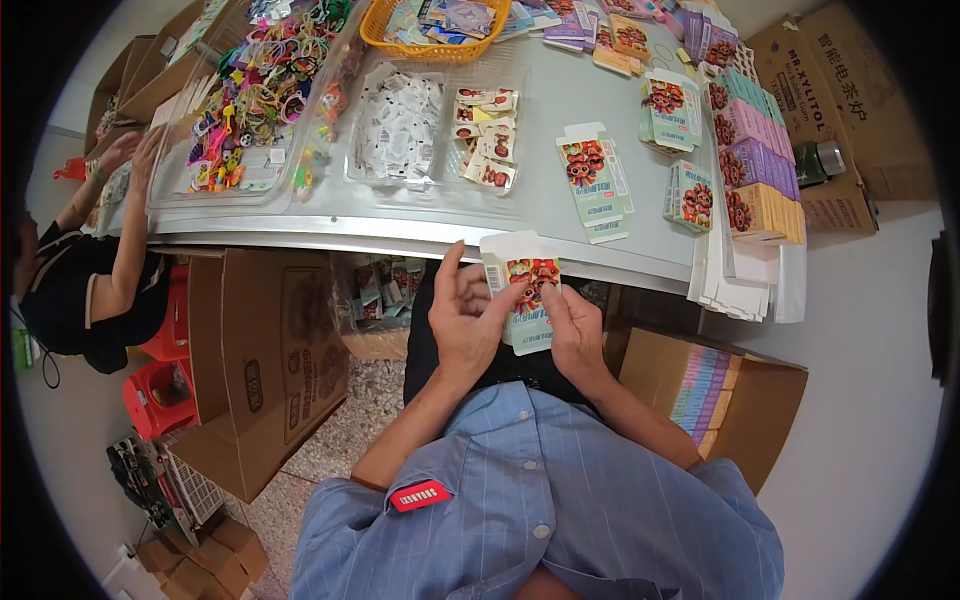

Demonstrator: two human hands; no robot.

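Resting between both hands, a small flat carton (527,290) with a pale green body, white top flap and red cartoon print is held just below the bench (400,215) edge, over the person's lap. The left hand (468,318) curls its fingers (500,300) around the carton's left edge, thumb raised; the right hand (576,325) pinches its lower right side. On the bench beyond lie another flat carton (594,180), folded boxes (690,195) and a clear tray (440,125) of small packets.

Flat pale-green carton (527,290) held at table edge — another flat one (595,180) on the table, coloured cartons (757,160) stacked right.
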